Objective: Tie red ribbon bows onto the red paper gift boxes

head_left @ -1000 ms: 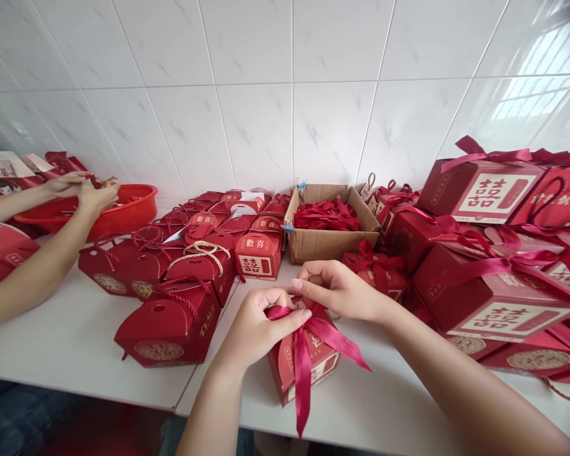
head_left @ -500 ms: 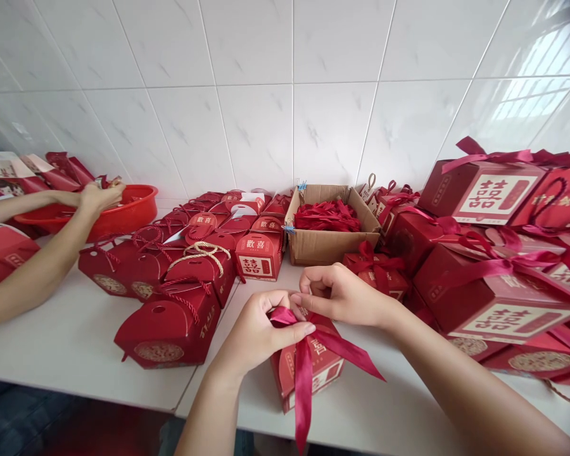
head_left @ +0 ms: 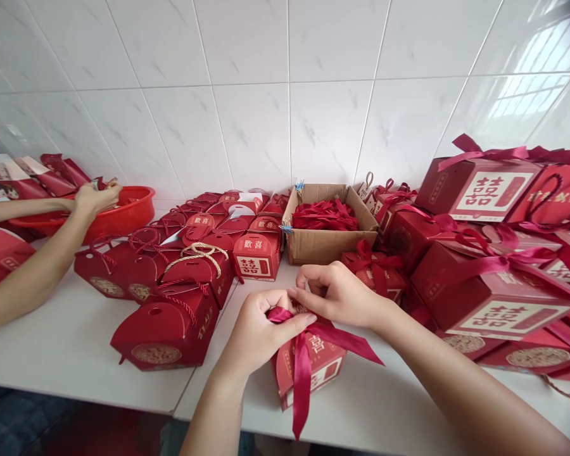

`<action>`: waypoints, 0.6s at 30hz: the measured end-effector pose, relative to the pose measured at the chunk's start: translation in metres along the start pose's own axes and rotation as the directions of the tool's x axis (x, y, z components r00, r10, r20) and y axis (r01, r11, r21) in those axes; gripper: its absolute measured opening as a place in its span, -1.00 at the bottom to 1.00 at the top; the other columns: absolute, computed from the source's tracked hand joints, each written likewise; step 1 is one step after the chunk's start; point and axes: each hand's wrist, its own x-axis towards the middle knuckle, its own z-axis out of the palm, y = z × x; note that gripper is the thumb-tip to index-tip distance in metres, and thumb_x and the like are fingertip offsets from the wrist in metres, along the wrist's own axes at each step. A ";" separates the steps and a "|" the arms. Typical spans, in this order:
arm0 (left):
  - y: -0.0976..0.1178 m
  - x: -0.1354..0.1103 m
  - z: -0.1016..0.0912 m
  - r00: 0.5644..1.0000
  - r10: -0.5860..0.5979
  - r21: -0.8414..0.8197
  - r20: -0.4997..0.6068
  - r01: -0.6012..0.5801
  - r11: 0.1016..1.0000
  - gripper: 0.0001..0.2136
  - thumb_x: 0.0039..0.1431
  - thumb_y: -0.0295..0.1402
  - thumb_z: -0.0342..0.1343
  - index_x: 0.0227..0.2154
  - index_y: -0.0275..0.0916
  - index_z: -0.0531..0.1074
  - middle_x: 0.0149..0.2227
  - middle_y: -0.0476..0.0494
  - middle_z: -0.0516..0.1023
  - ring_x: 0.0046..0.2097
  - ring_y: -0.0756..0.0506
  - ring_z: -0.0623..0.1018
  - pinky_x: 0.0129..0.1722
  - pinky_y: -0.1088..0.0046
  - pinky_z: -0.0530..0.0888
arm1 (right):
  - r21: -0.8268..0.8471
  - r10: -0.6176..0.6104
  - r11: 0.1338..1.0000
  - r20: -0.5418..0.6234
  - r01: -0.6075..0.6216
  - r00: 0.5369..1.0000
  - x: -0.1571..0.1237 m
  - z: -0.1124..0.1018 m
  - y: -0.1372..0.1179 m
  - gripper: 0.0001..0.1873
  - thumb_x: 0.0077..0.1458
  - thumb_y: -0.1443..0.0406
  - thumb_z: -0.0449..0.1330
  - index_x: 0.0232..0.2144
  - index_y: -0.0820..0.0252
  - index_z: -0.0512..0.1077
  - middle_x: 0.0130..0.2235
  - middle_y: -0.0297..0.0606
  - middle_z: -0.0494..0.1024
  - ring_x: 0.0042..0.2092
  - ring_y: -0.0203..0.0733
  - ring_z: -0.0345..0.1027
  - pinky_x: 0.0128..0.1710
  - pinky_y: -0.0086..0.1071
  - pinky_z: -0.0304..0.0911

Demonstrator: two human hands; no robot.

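Near the table's front edge stands a small red gift box (head_left: 308, 367) with pale Chinese characters. A crimson satin ribbon (head_left: 302, 386) lies over its top, one tail hanging down the front and another reaching right. My left hand (head_left: 268, 329) pinches the ribbon at the top of the box, thumb pressed over it. Close beside it, my right hand (head_left: 337, 291) has its fingers curled and thumb and fingertips together at the ribbon's far side. What lies between those right fingertips is hidden.
Behind the hands is a cardboard box (head_left: 332, 247) of cut red ribbons. Rows of red boxes with cord handles (head_left: 171, 335) stand left; ribboned boxes (head_left: 494, 297) are stacked right. At far left, a co-worker's hand (head_left: 95, 196) is over a red basin (head_left: 133, 215). White tiles back the table.
Both hands stay at the top of the box with only slight finger shifts. The ribbon's hanging tail and right tail sit a little higher. The co-worker's hand has barely moved.
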 end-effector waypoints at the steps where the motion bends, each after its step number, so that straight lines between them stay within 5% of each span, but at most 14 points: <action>1: 0.000 0.000 0.000 1.000 0.007 -0.020 0.006 -0.007 1.000 -0.55 -0.03 -0.35 0.25 -0.67 -0.21 0.00 -0.61 0.12 0.15 -0.50 0.06 0.18 -0.49 0.55 0.19 | -0.011 -0.009 1.000 0.015 0.009 1.000 0.000 -0.001 0.000 -0.81 0.11 0.24 0.14 -0.49 0.19 0.29 -0.65 -0.50 0.24 -0.60 -0.45 0.00 -0.58 -0.53 -0.06; 14: -0.002 0.003 -0.004 0.999 0.002 0.004 0.047 -0.002 1.000 -0.54 0.01 -0.29 0.24 -0.68 -0.20 -0.01 -0.63 0.14 0.08 -0.52 0.07 0.12 -0.51 0.53 0.12 | 0.203 0.033 0.978 0.060 -0.044 0.998 0.001 -0.003 0.008 -0.73 0.08 0.23 0.20 -0.46 0.15 0.15 -0.66 -0.56 0.17 -0.61 -0.45 -0.06 -0.63 -0.54 -0.12; 18: 0.000 0.004 -0.008 0.993 0.090 -0.039 0.075 -0.088 0.995 -0.65 0.11 -0.19 0.16 -0.64 -0.22 0.20 -0.57 0.05 0.28 -0.45 0.01 0.31 -0.39 0.49 0.28 | 0.356 0.049 0.932 0.064 -0.069 0.997 0.001 -0.004 0.005 -0.76 0.12 0.16 0.19 -0.40 0.19 0.27 -0.66 -0.54 0.19 -0.61 -0.44 -0.02 -0.63 -0.54 -0.08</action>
